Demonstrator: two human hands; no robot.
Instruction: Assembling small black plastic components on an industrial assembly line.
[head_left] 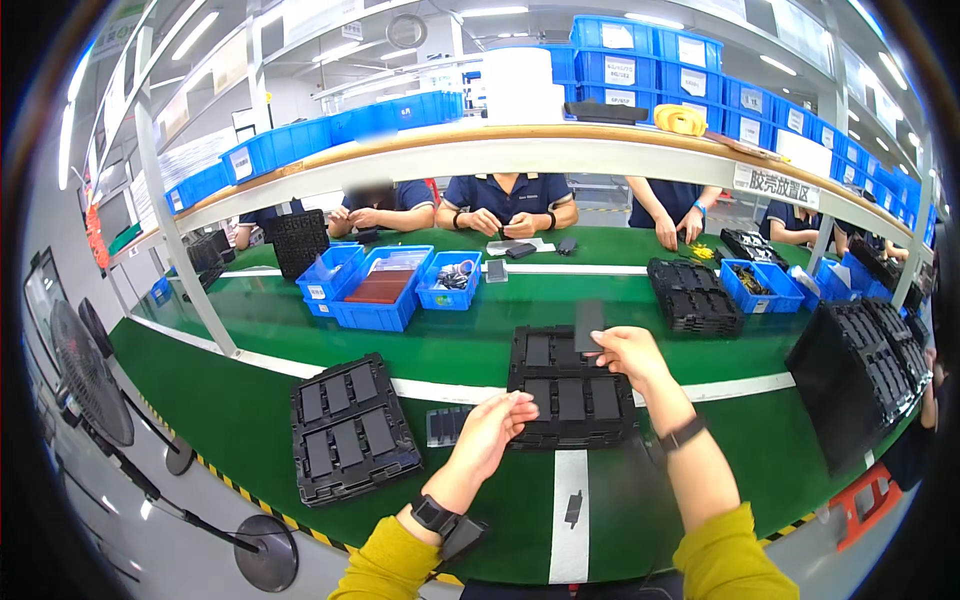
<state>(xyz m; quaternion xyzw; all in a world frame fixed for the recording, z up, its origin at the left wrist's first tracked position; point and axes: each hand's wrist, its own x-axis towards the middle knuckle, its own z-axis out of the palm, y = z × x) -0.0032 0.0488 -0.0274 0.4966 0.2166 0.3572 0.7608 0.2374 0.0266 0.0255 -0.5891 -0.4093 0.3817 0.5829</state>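
My right hand [632,357] pinches a flat dark grey rectangular plate [590,322] by its lower edge, held upright above a black plastic tray [620,432]. That tray is the top of a short stack, and several similar dark plates lie in its slots. My left hand [492,428] hovers at the tray's near left corner, fingers stretched out with nothing visible in them. Beside it on the table lies a dark grey flat piece [446,426] with stripes, partly hidden by the hand. Farther left stands another black tray [407,452] filled with dark plates.
A small black part [573,509] lies on the white stripe near me. Blue bins [376,316], stacked black trays [692,297] and a tall tray stack [835,385] surround the green table [560,290]. Co-workers sit opposite under a shelf [520,150]. Fans stand at left.
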